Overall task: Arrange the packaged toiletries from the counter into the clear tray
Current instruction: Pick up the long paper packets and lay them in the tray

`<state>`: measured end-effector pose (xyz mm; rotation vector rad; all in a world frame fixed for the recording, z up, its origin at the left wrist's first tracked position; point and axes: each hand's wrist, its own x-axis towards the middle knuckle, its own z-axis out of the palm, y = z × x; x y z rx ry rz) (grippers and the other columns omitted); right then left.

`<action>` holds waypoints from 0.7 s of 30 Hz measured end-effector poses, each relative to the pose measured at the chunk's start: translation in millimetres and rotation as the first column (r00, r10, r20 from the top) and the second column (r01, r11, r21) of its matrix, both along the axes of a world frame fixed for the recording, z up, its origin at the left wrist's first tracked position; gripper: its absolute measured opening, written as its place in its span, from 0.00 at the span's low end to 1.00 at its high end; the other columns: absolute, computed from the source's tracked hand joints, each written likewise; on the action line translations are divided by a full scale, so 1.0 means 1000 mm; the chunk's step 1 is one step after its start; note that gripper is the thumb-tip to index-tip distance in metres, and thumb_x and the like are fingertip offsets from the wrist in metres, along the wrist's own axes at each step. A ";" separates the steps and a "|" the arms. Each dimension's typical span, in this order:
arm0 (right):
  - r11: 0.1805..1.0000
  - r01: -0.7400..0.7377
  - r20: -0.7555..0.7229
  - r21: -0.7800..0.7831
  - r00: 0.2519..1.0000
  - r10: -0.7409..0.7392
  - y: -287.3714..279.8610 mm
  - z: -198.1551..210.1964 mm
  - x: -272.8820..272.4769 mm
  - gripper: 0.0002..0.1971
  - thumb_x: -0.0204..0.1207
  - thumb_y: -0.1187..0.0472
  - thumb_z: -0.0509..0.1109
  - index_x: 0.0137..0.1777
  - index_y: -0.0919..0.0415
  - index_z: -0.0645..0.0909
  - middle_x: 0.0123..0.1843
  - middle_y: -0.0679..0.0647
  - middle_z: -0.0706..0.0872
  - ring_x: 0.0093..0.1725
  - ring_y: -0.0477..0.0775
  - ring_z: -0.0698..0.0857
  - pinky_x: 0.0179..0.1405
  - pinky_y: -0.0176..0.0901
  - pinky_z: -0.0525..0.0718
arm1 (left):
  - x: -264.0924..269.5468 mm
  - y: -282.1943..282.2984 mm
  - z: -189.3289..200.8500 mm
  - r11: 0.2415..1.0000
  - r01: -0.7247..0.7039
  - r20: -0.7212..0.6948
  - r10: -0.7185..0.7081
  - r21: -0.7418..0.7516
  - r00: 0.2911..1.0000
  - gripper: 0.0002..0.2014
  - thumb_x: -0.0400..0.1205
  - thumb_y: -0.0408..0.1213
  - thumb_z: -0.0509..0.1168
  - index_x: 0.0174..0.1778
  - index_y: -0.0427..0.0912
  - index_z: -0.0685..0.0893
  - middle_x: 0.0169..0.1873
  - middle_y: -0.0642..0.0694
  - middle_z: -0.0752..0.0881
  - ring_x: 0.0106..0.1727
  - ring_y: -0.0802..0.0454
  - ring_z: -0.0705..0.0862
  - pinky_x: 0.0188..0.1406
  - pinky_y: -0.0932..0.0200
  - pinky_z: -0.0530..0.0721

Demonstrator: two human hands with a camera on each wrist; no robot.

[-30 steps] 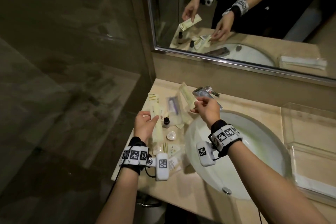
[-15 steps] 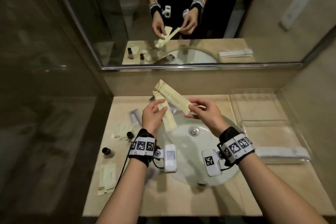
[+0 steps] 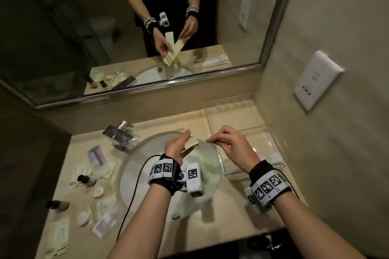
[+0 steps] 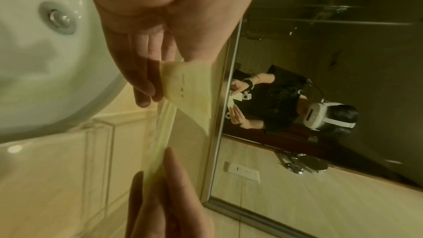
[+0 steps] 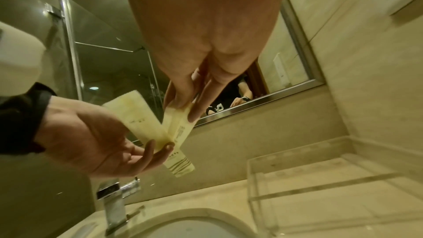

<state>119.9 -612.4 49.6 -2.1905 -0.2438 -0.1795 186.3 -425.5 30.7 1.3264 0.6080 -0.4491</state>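
Over the sink, both hands each hold a flat cream toiletry packet. My left hand (image 3: 183,138) grips one cream packet (image 3: 191,143) by its lower end; it also shows in the left wrist view (image 4: 190,93) and the right wrist view (image 5: 137,120). My right hand (image 3: 212,139) pinches the second packet (image 5: 179,133) by its end; it appears edge-on (image 4: 160,142) in the left wrist view. The two packets cross close together. The clear tray (image 3: 212,120) stands on the counter just right of the hands, also visible low in the right wrist view (image 5: 251,184).
The white sink basin (image 3: 134,166) lies under the hands, with the faucet (image 5: 114,204) behind. Several loose packets (image 3: 105,212), small dark-capped bottles (image 3: 86,180) and a dark wrapped item (image 3: 120,134) lie on the left counter. A mirror (image 3: 147,86) and wall (image 3: 315,153) close off back and right.
Both hands lifted their packets off the left counter and carried them right, over the sink to beside the tray. The head view swung right with them.
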 end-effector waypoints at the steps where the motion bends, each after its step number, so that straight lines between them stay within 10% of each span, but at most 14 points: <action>1: 1.000 -0.009 -0.015 -0.002 1.000 0.009 -0.014 -0.002 -0.004 0.08 0.78 0.65 0.73 0.51 0.54 0.91 0.46 0.44 0.82 0.50 0.41 0.85 0.55 0.36 0.84 | -0.002 -0.013 -0.003 1.000 0.010 -0.018 -0.010 0.005 1.000 0.18 0.75 0.41 0.76 0.54 0.31 0.86 0.51 0.32 0.90 0.54 0.36 0.89 0.45 0.48 0.91; 13: 0.936 0.329 -0.349 0.126 0.898 -0.269 -0.083 -0.034 -0.016 0.18 0.71 0.58 0.80 0.60 0.54 0.83 0.56 0.47 0.86 0.52 0.45 0.86 0.53 0.39 0.86 | -0.015 -0.079 -0.022 0.989 0.143 0.025 -0.144 0.035 0.989 0.17 0.78 0.38 0.73 0.63 0.40 0.84 0.56 0.41 0.90 0.55 0.44 0.88 0.48 0.51 0.87; 21: 0.519 0.662 -0.731 0.540 0.675 -0.099 -0.079 -0.051 -0.006 0.17 0.74 0.71 0.76 0.62 0.73 0.80 0.56 0.69 0.89 0.47 0.58 0.92 0.43 0.37 0.91 | -0.012 -0.082 -0.038 0.980 0.197 0.013 -0.197 -0.025 0.980 0.17 0.78 0.36 0.72 0.63 0.40 0.83 0.55 0.41 0.90 0.54 0.44 0.88 0.47 0.52 0.87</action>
